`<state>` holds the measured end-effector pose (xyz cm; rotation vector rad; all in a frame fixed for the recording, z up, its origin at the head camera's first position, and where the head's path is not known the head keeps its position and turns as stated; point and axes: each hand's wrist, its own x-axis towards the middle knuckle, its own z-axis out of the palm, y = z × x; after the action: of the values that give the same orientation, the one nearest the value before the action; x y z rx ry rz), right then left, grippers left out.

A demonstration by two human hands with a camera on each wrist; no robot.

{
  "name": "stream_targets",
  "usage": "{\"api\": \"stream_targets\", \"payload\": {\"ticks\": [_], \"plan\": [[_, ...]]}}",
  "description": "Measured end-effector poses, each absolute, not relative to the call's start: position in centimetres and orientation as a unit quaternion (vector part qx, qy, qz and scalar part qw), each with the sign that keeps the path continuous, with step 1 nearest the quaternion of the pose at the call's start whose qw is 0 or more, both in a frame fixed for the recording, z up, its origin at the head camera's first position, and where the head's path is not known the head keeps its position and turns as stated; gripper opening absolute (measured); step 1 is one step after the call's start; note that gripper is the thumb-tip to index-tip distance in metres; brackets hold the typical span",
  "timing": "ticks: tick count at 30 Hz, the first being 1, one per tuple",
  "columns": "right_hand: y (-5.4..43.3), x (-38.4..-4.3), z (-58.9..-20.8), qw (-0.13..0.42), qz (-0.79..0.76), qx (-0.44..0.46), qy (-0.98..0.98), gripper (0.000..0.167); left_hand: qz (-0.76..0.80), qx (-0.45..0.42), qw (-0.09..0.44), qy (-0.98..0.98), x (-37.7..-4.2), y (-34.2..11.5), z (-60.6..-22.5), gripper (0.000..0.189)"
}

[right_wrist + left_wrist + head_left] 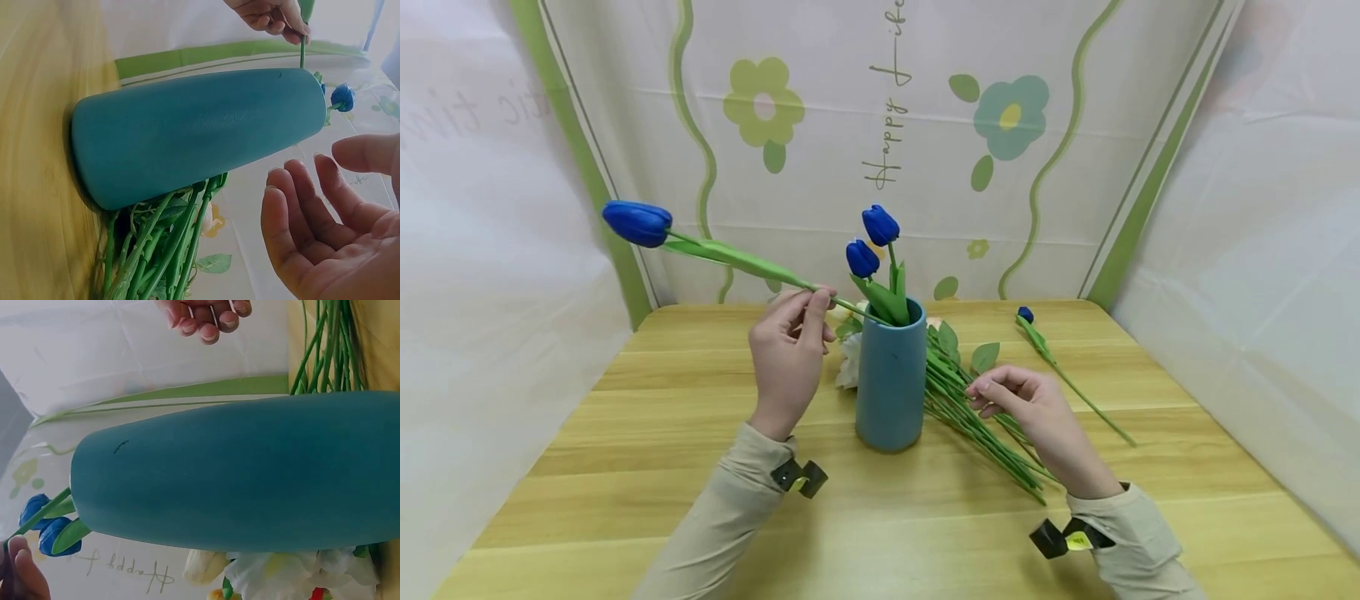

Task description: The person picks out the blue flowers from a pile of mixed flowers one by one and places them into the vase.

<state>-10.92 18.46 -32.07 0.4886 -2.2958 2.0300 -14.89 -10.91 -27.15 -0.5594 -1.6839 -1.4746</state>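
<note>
A blue artificial tulip [637, 223] slants out to the left, its green stem pinched between the thumb and fingers of my left hand [793, 350]. The stem's lower end reaches into the mouth of a tall teal vase [891, 387]. Two more blue tulips [880, 225] stand in that vase, leaning a little left. My right hand [1030, 417] hovers to the right of the vase with nothing between its loosely bent fingers. In the right wrist view those fingers [303, 206] are apart from the vase and spread from the thumb.
Behind and right of the vase lies a bundle of green stems [985, 442]; white flower heads [850, 358] show at its left. Another blue tulip [1052, 358] lies at the right of the wooden table [625, 467]. A printed cloth [887, 125] hangs behind.
</note>
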Motion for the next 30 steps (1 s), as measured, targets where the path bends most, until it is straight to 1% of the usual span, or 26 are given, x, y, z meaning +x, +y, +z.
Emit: {"api": "stream_targets", "payload": {"ticks": [8, 14, 18, 25, 30], "plan": [[18.5, -11.0, -32.2, 0.014, 0.646, 0.156, -0.747, 0.027, -0.529, -0.256, 0.415, -0.694, -15.4, -10.9, -27.0, 0.019], [18.4, -11.0, -32.2, 0.005, 0.640, 0.159, -0.752, 0.028, -0.453, -0.298, 0.413, -0.732, -15.8, -10.3, -26.9, 0.017], [18.4, -11.1, -32.2, 0.001, 0.638, 0.154, -0.754, 0.029, -0.398, -0.320, 0.390, -0.766, -16.0, -10.0, -26.7, 0.017], [18.2, -11.4, -32.2, -0.003, 0.641, 0.150, -0.753, 0.029, -0.354, -0.296, 0.311, -0.831, -15.7, -9.9, -26.2, 0.020], [18.2, -11.4, -32.3, -0.006, 0.638, 0.151, -0.755, 0.030, -0.349, -0.289, 0.292, -0.842, -15.6, -9.8, -25.9, 0.020]]}}
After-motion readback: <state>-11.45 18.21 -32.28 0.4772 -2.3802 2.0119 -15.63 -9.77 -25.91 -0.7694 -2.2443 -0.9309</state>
